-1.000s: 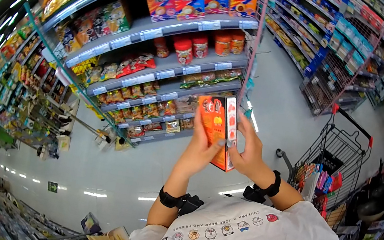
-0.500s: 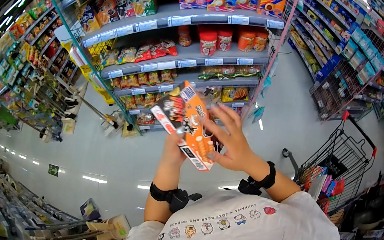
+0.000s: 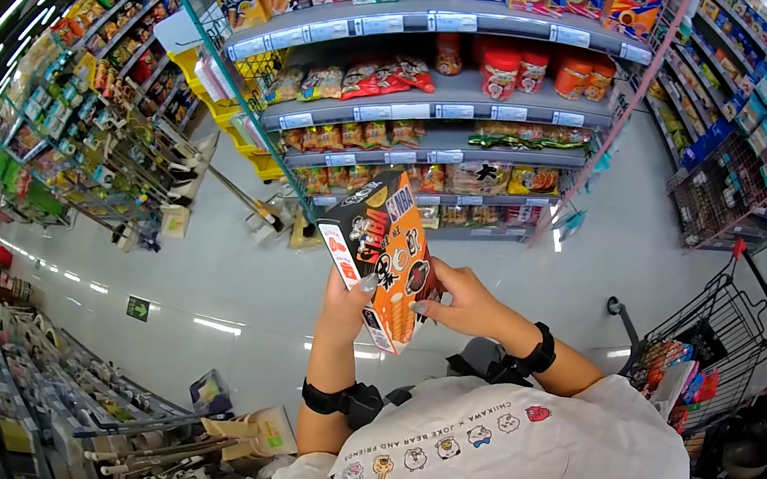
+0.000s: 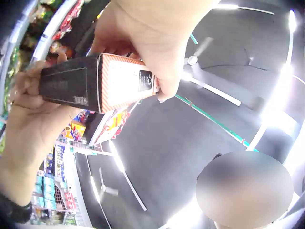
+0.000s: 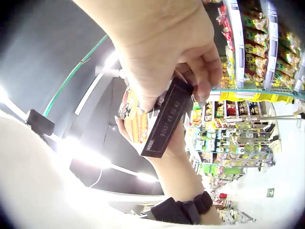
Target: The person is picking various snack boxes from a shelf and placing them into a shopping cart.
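Note:
An orange and black box [image 3: 396,267] is held tilted in front of the person's chest, its printed front and one white-and-red side facing up. The left hand [image 3: 346,302] grips its left lower edge, thumb on the front. At the right edge the right hand [image 3: 464,301] pinches it, with a thumb over the front. In the left wrist view the box [image 4: 71,83] shows a dark end, with the left hand [image 4: 147,38] on one side. Dark end text shows on the box [image 5: 167,121] in the right wrist view, under the right hand [image 5: 167,57].
A snack shelf [image 3: 448,98] with boxes, jars and bags stands ahead. On the right is a wire shopping cart [image 3: 729,328] containing several packages. Mops and cleaning goods hang at the left, and more shelves [image 3: 732,95] line the aisle at the far right.
The box was turned over from its other orange face to the illustrated one. The right hand lifted with spread fingers, then came back to the box's edge. The head view has shifted left.

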### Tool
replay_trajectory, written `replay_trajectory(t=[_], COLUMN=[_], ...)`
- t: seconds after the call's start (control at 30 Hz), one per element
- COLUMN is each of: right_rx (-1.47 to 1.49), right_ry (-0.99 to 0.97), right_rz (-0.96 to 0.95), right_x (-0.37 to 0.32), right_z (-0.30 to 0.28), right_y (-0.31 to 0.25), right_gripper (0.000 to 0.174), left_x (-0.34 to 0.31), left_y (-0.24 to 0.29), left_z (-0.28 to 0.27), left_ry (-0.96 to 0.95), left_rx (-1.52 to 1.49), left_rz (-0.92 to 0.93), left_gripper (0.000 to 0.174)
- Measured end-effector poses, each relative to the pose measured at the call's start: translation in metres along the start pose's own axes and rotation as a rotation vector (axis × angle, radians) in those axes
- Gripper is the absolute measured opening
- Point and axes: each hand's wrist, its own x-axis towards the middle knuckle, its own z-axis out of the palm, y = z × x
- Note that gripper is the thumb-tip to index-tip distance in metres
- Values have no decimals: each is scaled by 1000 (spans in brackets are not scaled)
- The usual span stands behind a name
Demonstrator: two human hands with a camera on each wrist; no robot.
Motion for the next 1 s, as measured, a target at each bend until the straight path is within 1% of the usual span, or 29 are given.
replay_trajectory(t=[0.03,0.13,0.17,0.27,0.3,0.4,0.43,0.53,0.57,0.63,0.7,0.73,0.77,0.8,0.87,0.9,1.0], right_rx=[18,80,86,-20,-64,-66,-121,-203,-220,-243,-227,-238,-216,-196,-174,-166,-353], right_ry=[-9,128,168,169,191,222,222,159,149,112,44,40,28,15,-39,-65,61], right_rz=[27,-4,9,43,30,-4,-23,-9,-18,-120,-222,-264,-298,-331,-290,-270,-485], right_x=[6,32,41,69,81,118,134,188,206,248,289,306,323,338,361,374,411], right_z=[2,4,2,-12,-16,-33,-42,-78,-89,-113,-138,-146,-152,-157,-161,-162,-160], right_y=[4,12,18,36,46,73,80,93,92,86,83,79,74,69,54,47,35], right_gripper=[50,49,47,44,42,41,43,44,44,44,42,41,40,39,39,40,39], left_x=[4,26,33,60,71,111,129,183,204,241,271,285,301,311,329,334,354], left_y=[1,5,10,8,0,-11,-14,-21,-18,-8,10,19,27,29,34,37,53], left_z=[-3,-15,-14,-27,-34,-52,-55,-68,-72,-79,-91,-94,-90,-95,-109,-118,-114], left_ry=[4,84,102,169,219,237,258,292,315,352,400,424,452,474,521,553,572], left_rx=[49,500,578,794,860,939,939,1108,1129,1169,1318,1387,1378,1358,1309,1282,1266], left_rz=[31,18,1,-36,35,-63,-30,43,100,198,265,304,434,477,569,517,452], left_gripper=[49,43,39,38,37,37,36,36,35,36,37,38,39,39,40,37,35])
